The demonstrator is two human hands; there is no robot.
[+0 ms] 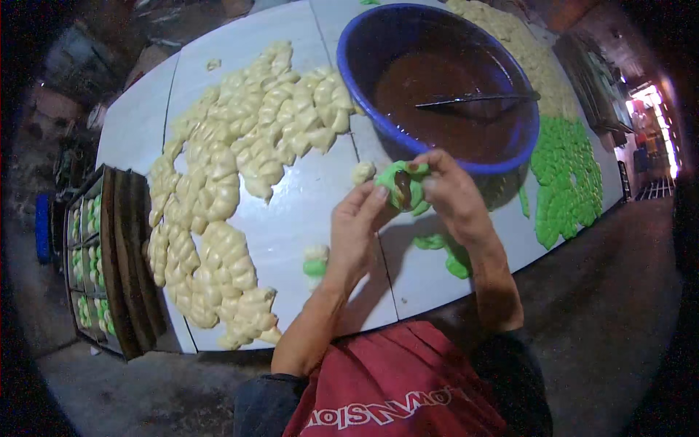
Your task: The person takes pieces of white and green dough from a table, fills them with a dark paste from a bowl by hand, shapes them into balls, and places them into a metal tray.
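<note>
From the green dough piece held above the tabletop, the pale dough pieces spread toward 9 o'clock, with the stacked trays beyond them at the far left. A small green-and-white piece lies toward 8 o'clock, well apart from the work. To handle the held piece well, the left side calls for steady, light support, since the dough looks soft and could thin or tear. In the middle, the dark brown filling lies exposed on the green; it is best kept central and off the edges, as a smeared edge would probably seal poorly. On the right, small, even pinches should work better than a hard pull.

As for pose, the left hand reaches in from 7 o'clock, its thumb and fingers narrowed on the piece's left edge. The right hand comes from 5 o'clock, wrist bent inward and fingers curled, its fingertips narrowed on the right edge. So both hands hold the same piece between them, raised just short of the blue tub, which stands toward 1 o'clock. More green pieces lie toward 3 o'clock, well clear of the fingers.
</note>
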